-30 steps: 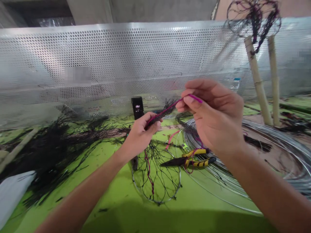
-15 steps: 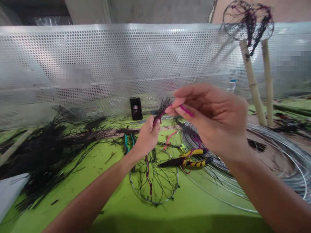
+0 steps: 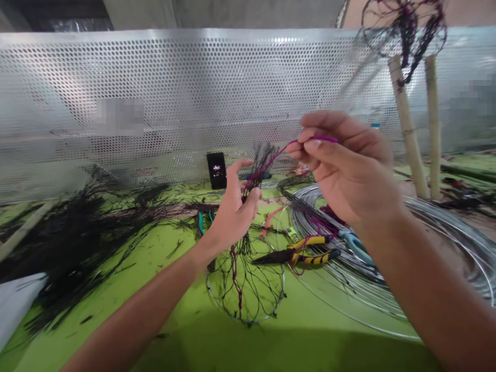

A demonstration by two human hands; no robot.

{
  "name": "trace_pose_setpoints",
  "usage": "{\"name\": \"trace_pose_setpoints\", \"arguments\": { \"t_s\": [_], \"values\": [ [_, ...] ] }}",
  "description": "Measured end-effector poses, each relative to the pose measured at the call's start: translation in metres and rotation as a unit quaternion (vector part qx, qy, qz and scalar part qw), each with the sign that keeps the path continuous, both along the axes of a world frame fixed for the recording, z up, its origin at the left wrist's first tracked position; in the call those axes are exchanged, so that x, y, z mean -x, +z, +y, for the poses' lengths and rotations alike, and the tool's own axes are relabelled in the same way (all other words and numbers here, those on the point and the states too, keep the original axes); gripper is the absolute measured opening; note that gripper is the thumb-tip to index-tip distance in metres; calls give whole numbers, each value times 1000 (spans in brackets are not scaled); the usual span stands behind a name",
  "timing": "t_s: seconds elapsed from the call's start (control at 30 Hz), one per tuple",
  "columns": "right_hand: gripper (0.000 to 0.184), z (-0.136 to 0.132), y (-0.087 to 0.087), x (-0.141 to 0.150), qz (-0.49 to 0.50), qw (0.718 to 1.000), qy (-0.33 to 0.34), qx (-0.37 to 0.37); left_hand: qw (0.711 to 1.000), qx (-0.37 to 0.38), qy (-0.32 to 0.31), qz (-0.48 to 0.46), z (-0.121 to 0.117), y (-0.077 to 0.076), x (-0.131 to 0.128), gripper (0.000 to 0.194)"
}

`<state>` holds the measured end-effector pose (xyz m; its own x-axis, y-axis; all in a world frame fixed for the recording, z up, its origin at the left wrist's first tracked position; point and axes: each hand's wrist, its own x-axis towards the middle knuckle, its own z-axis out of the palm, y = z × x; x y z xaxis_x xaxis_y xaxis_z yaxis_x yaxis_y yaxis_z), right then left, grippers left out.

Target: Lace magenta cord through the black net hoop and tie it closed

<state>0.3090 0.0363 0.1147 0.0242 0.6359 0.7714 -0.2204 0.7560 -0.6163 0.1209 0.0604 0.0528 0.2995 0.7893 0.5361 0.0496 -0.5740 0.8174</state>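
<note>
My left hand [image 3: 236, 212] holds a bundle of thin black strands [image 3: 263, 160], whose frayed ends point up; its index finger is lifted off the bundle. Below, the strands run down into a wire hoop [image 3: 284, 289] with black knotted netting and a purple knotted line [image 3: 237, 289]. Between thumb and fingers, my right hand [image 3: 341, 160] pinches a purple cord [image 3: 279, 153], stretched from the bundle up to the right. Yellow-and-black pliers [image 3: 296, 254] lie beside the hoop, with loose purple cord over their handles.
A coil of silver wire [image 3: 372, 299] and blue-handled scissors [image 3: 358, 248] lie on the right. Black strands [image 3: 81, 248] are heaped at left. A phone [image 3: 216, 170] leans near the perforated metal panel [image 3: 232, 77]. Two bamboo posts [image 3: 406, 129] rise behind, near another netted hoop [image 3: 405, 31].
My right hand has moved up and right, drawing out more purple cord from the bundle. My left hand's index finger and thumb have opened outward around the strands.
</note>
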Motion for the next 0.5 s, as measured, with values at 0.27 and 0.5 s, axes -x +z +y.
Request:
{"name": "trace_pose_setpoints", "arguments": {
  "t_s": [0.27,0.5],
  "values": [
    [10,8,-6,-4,-4,995,59,77,999,-21,-38,5,9,8,11,27],
    [4,-1,-8,1,-64,984,145,85,994,-95,55,28,14,18,21,17]
  ]
}}
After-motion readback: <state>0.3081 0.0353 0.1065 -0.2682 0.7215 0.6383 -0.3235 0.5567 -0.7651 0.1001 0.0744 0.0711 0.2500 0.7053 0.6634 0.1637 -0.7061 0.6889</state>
